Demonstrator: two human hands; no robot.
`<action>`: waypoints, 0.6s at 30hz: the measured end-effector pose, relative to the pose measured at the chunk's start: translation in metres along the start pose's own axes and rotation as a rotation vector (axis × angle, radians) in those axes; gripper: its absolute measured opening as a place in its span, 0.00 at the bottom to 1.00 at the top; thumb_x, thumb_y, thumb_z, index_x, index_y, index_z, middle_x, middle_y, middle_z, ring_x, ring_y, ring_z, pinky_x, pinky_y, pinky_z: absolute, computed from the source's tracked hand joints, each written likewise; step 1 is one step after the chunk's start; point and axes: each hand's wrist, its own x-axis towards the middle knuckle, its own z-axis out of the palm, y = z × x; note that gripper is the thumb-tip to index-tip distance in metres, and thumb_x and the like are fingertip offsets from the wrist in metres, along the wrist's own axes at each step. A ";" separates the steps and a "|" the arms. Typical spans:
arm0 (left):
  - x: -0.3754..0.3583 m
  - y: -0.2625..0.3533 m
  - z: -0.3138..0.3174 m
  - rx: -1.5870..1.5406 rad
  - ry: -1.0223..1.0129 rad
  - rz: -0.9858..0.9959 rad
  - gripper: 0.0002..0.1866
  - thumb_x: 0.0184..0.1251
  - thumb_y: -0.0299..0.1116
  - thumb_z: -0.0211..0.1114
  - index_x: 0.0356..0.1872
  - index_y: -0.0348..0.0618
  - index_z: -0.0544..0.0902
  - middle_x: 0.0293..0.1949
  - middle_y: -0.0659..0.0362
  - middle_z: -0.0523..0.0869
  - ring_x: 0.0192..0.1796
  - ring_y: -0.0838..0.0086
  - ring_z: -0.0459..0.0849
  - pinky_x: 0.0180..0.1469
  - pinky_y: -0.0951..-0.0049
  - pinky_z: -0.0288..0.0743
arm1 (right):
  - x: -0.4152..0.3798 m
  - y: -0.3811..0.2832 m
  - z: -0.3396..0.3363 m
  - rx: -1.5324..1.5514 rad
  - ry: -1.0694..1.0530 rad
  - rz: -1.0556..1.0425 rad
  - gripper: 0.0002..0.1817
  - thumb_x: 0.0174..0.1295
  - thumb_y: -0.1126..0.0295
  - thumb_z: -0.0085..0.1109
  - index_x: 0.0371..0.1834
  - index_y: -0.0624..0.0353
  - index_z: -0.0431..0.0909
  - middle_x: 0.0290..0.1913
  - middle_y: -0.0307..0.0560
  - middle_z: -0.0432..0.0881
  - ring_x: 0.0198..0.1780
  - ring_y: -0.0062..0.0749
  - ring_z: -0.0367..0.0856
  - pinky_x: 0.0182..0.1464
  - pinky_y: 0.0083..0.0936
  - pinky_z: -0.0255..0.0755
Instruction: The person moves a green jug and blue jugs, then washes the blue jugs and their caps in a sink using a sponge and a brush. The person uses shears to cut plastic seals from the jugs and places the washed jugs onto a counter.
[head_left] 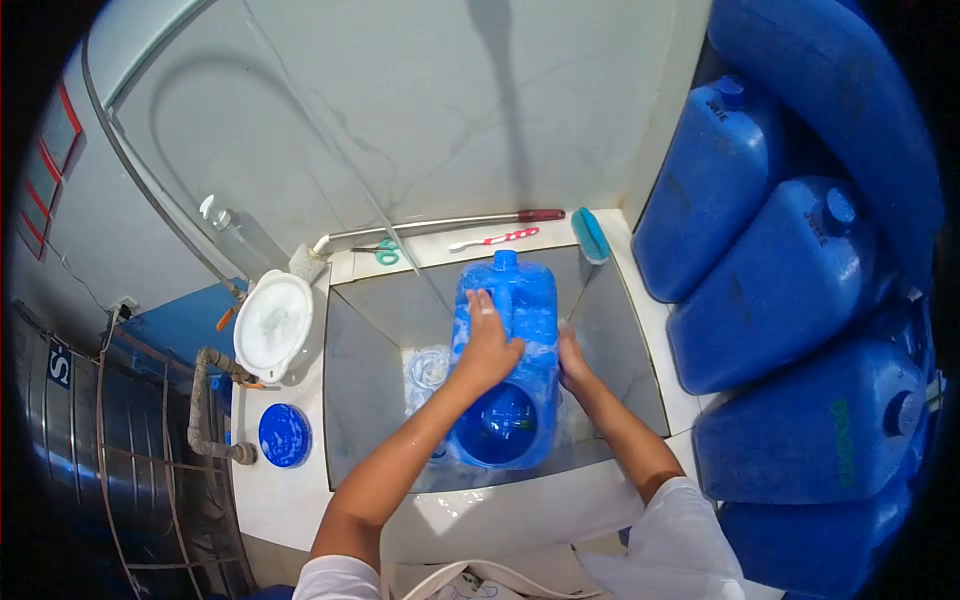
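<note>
Over the grey-walled basin (370, 410) is a blue jug (535, 300), wet with suds, its small capped neck toward the back wall and a round blue opening or recess toward me. My left hand (487, 345) lies on the jug's upper face near the handle, fingers stretched toward the neck. Against the jug's right side is my right hand (572, 358); its fingers are partly hidden beside the jug, so their grip is not visible. Foamy water and a whitish round shape lie at the basin's bottom, left of the jug.
Left ledge: a white bowl of suds (273, 325), a blue lid (285, 435), pipes and a pump bottle (240, 235). Back ledge: green scissors (385, 252), a red-and-white toothbrush (495, 240), a long-handled brush (440, 223), a teal brush (590, 235). Large blue containers (770, 290) stand right.
</note>
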 end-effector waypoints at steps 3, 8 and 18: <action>0.008 0.004 -0.030 -0.325 -0.474 -0.253 0.38 0.54 0.36 0.60 0.62 0.22 0.58 0.58 0.28 0.66 0.61 0.41 0.68 0.66 0.57 0.58 | 0.013 -0.037 0.048 -0.499 0.328 -0.695 0.18 0.70 0.59 0.39 0.51 0.60 0.71 0.50 0.55 0.73 0.54 0.43 0.70 0.58 0.39 0.63; 0.002 0.000 -0.041 -0.096 -0.512 -0.282 0.38 0.54 0.35 0.60 0.63 0.23 0.58 0.48 0.29 0.75 0.50 0.42 0.77 0.54 0.54 0.70 | -0.025 -0.067 0.105 -1.177 0.392 -1.238 0.10 0.64 0.71 0.44 0.43 0.61 0.74 0.41 0.56 0.74 0.45 0.52 0.69 0.48 0.46 0.63; -0.001 -0.008 -0.058 -0.124 -0.516 -0.243 0.34 0.54 0.35 0.61 0.62 0.29 0.62 0.41 0.32 0.79 0.45 0.41 0.79 0.49 0.53 0.72 | -0.027 -0.072 0.108 -1.297 0.280 -1.095 0.08 0.61 0.67 0.48 0.34 0.58 0.75 0.38 0.54 0.73 0.43 0.50 0.69 0.46 0.44 0.64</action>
